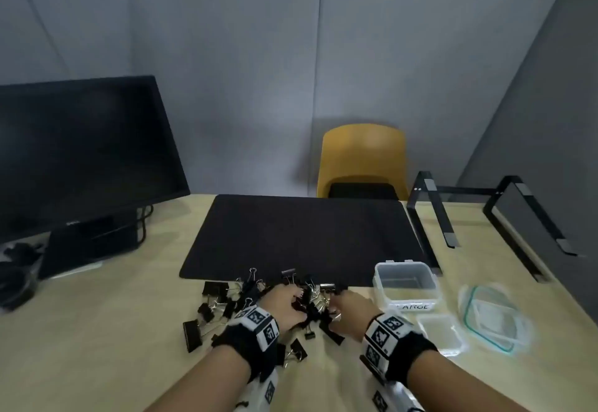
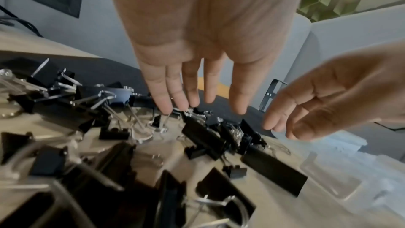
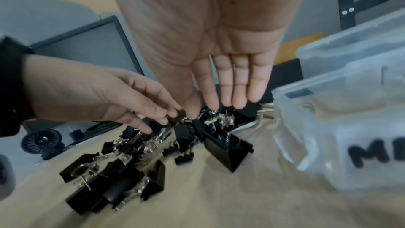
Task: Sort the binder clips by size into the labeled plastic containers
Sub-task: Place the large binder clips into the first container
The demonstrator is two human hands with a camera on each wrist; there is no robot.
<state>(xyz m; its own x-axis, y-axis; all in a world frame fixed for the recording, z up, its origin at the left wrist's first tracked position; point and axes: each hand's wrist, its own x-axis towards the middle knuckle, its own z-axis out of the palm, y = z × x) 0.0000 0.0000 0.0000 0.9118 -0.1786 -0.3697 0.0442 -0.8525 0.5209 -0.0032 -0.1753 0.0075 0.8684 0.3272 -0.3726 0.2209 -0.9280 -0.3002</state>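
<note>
Both hands reach flat-fingered into the clips (image 1: 259, 308): left hand (image 1: 284, 303) and right hand (image 1: 351, 309) seemingly grasp nothing, beside the tub (image 1: 406, 282).

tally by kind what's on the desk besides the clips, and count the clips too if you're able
clear containers: 2 (LARGE, one lettered ME)
monitor: 1
black mat: 1
metal stand: 1
total: 5
not counted: binder clips, too tangled a pile; lids, too blurred
</note>
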